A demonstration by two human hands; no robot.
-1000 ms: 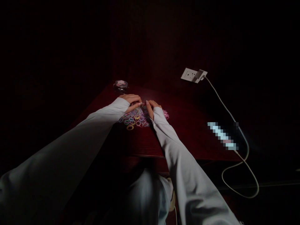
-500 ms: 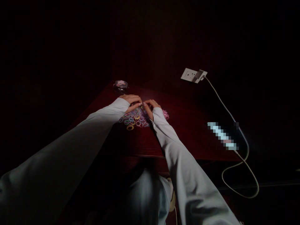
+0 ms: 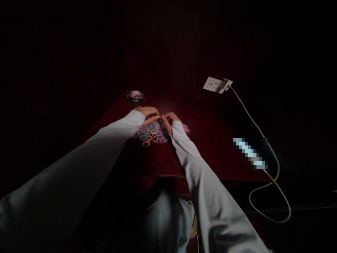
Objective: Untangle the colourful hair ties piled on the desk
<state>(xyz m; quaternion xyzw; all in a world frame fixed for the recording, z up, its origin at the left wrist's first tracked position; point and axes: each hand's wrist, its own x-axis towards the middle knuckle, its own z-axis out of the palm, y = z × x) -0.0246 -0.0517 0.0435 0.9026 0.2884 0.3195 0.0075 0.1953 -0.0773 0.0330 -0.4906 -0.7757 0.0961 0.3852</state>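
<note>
A heap of small coloured hair ties (image 3: 151,134), in purple, blue, yellow and pink, lies on the dark red table. Above the heap's far side my left hand (image 3: 147,114) is bent with its thumb and fingertips pressed together. Close by on the right, my right hand (image 3: 170,119) also pinches, its fingertips almost meeting those of the left. Whatever lies between the fingertips is too small and dark to make out. Pink hair ties (image 3: 186,129) show just beyond the right wrist.
A round jar (image 3: 136,97) with a patterned lid stands at the table's (image 3: 147,161) far left corner. On the right lies a blurred-out phone (image 3: 249,151) with a white cable (image 3: 289,207) running to a charger in the wall socket (image 3: 212,84). The surroundings are very dark.
The fingertips of both hands have shifted very slightly over the heap. Both arms and the hair ties stay where they were.
</note>
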